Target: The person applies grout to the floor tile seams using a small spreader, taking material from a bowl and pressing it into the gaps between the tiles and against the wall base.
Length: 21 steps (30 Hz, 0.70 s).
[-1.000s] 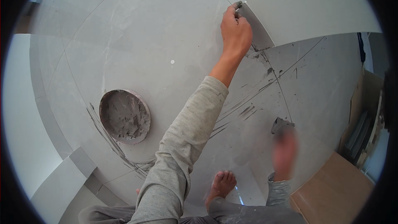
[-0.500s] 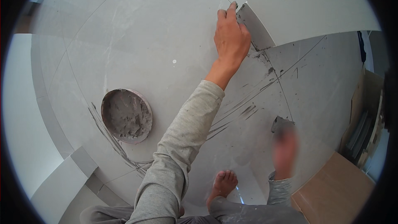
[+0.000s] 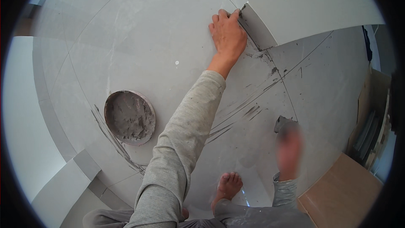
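Note:
My left hand [image 3: 228, 37] is at the upper middle, its fingers curled and its fingertips against the grey end strip [image 3: 259, 27] of a white wall or panel [image 3: 312, 8]. Dark mortar sits at the strip's far corner, by my index finger. My hand hides whatever may be between the fingers. At the lower right, my blurred right hand [image 3: 290, 152] is closed around a dark piece smeared with grey mortar [image 3: 282, 123]; blur hides its exact kind. To the left, a round tub [image 3: 152, 122] of wet grey mortar [image 3: 130, 116] stands on the floor.
Light grey floor tiles [image 3: 177, 88] have thin joints and dark mortar smears [image 3: 261, 97] near the wall end. A brown board [image 3: 341, 190] lies at the lower right, beside a box of flat pieces [image 3: 367, 135]. My bare foot [image 3: 228, 188] is at the bottom.
My left hand has drawn slightly back and left from the strip's far corner, its fingers now more curled. My right hand and the dark piece stay nearly in place.

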Motion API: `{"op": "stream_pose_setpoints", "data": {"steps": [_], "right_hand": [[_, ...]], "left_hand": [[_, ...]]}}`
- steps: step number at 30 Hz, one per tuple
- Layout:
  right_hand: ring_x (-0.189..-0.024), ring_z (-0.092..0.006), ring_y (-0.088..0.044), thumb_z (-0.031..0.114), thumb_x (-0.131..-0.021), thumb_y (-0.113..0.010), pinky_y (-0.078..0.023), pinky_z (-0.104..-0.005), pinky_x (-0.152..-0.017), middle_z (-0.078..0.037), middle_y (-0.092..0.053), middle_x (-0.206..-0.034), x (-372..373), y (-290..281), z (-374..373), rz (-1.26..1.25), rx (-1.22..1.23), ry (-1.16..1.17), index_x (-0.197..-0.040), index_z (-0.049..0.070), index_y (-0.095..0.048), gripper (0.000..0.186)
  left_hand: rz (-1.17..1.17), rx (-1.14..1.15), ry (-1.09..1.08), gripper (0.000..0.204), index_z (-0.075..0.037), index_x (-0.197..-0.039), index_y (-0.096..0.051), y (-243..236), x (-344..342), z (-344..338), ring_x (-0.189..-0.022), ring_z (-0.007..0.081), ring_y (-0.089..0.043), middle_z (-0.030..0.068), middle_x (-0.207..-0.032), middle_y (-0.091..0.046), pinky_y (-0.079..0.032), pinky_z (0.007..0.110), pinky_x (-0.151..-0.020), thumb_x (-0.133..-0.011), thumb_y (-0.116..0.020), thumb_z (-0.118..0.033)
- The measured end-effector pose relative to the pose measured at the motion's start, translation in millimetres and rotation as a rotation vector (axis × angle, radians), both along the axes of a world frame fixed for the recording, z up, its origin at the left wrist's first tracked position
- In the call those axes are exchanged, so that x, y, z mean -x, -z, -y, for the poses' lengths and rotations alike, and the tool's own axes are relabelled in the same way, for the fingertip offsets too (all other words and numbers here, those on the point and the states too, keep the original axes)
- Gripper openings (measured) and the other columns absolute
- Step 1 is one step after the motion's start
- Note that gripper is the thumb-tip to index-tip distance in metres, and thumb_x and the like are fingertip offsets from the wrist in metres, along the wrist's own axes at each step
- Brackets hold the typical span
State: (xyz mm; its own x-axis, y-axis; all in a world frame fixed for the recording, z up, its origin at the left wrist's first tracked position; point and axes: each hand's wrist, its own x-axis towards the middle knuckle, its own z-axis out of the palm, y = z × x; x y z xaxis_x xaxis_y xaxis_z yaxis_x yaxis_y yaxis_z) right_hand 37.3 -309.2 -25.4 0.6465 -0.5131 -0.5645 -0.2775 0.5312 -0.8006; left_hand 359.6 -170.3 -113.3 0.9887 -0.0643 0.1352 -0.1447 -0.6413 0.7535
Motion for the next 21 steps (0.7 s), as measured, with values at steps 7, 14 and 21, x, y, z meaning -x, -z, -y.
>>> {"op": "stream_pose_setpoints", "data": {"steps": [7,14,21], "right_hand": [[-0.103,-0.0131,-0.059,0.011,-0.101,-0.058,-0.043,-0.0297,-0.083,-0.003,-0.066,-0.119,-0.8,-0.2,-0.5,-0.004,0.001,0.012,-0.131,0.006,-0.058,0.030],[-0.104,-0.0137,-0.060,0.011,-0.101,-0.057,-0.044,-0.0303,-0.085,-0.004,-0.066,-0.120,5.8,1.5,5.2,0.005,-0.009,0.014,-0.130,0.007,-0.058,0.029],[-0.104,-0.0139,-0.061,0.010,-0.101,-0.057,-0.045,-0.0299,-0.084,-0.004,-0.067,-0.120,5.7,5.0,4.4,0.018,-0.024,-0.005,-0.130,0.006,-0.059,0.029]], "left_hand": [[0.105,-0.223,0.004,0.048,-0.011,-0.129,-0.069,13.3,-8.1,-2.7,-0.102,0.0270,-0.048,0.0083,-0.105,-0.055,-0.035,0.040,-0.092,-0.084,-0.054,-0.004],[-0.021,-0.130,0.007,0.049,-0.006,-0.132,-0.066,7.8,14.8,-4.4,-0.108,0.0283,-0.049,0.0101,-0.113,-0.058,-0.034,0.042,-0.096,-0.085,-0.054,-0.007],[-0.704,1.080,-0.173,0.026,-0.002,-0.107,-0.063,-20.1,4.3,20.6,-0.092,0.0136,-0.043,0.0052,-0.102,-0.053,-0.037,0.029,-0.084,-0.088,-0.045,-0.001]]}}
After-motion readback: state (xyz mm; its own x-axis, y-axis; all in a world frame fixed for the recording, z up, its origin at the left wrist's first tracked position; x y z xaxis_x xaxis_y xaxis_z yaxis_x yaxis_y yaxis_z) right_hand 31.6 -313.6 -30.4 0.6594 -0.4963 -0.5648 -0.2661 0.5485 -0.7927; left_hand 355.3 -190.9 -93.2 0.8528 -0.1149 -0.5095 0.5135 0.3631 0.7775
